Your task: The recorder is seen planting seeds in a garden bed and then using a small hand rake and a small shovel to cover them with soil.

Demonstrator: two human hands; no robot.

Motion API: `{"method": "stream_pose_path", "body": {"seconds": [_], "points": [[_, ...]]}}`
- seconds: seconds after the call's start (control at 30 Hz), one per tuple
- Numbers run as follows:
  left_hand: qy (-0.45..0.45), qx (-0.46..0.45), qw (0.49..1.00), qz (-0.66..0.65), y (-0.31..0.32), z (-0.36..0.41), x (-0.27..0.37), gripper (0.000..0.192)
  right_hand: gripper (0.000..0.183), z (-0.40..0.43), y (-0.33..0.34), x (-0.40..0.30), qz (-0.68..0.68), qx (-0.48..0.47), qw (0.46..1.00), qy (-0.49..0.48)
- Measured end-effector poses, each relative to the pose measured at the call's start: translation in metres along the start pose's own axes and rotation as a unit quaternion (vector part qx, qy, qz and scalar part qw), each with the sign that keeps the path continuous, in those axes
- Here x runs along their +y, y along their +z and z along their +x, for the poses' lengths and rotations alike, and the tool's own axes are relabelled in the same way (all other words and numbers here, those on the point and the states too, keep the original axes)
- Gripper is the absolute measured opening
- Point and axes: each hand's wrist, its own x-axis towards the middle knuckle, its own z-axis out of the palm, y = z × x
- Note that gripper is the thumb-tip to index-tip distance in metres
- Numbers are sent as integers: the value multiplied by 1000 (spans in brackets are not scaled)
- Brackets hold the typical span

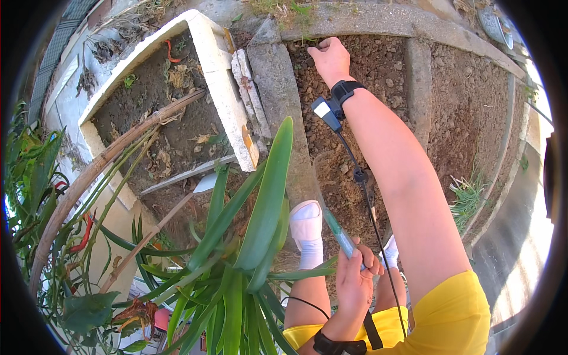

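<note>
My left hand (357,275), low in the middle of the view, grips the translucent green-blue handle (339,233) of a hand tool. The tool's far end is hard to make out against the brown soil. My right hand (330,57) reaches far forward over the bed of cloddy soil (364,93). Its fingers are curled close to the ground beside the concrete edging (346,20), near a small green sprout (307,40). Whether anything is pinched between those fingertips is hidden. A black strap with a cabled device (328,113) sits on my right wrist.
Long strap-like leaves (266,199) rise close on the left. Behind them are a white foam planter box (217,75), a bent wooden pole (120,151) and red chili peppers (84,233). A concrete divider (419,88) separates another soil bed (461,106), with grassy shoots (466,202).
</note>
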Motion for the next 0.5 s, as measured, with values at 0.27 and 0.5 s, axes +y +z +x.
{"method": "stream_pose_path", "body": {"seconds": [0.27,0.5], "points": [[-15,10,1000,-7,0,1,2,22,29,7,3,-1,24,45,999,11],[-8,15,1000,-3,0,4,3,22,13,14,-1,13,-57,58,990,-116]]}}
